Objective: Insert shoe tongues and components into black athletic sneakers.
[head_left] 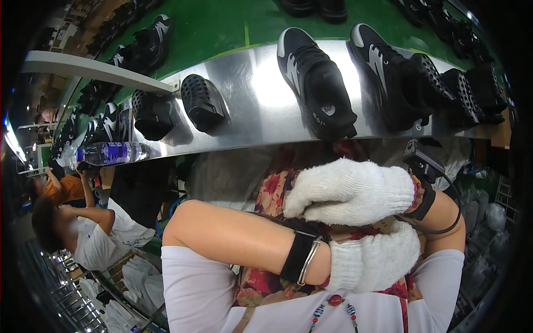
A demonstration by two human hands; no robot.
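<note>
My arms are folded across my lap, below the metal bench. My right hand [352, 191], in a white knitted glove, reaches to the left with its fingers extended and nothing in it. Below it lies my left hand [377, 258], also gloved in white, pointing right against my right arm; its fingers cannot be made out. Black straps circle both wrists, and a small black device [425, 161] with a cable sits on the right one. Nearest beyond my hands, a black shoe with silver trim [319, 83] and a similar shoe [383, 77] stand on the bench, touched by neither hand.
The shiny metal bench [244, 119] curves across the view. On its left are two black perforated shoes [202, 102] and a plastic bottle [114, 154] with a purple label. More dark shoes [461, 97] stand at right. A pale bar [100, 69] crosses at left; a person [105, 233] sits below it.
</note>
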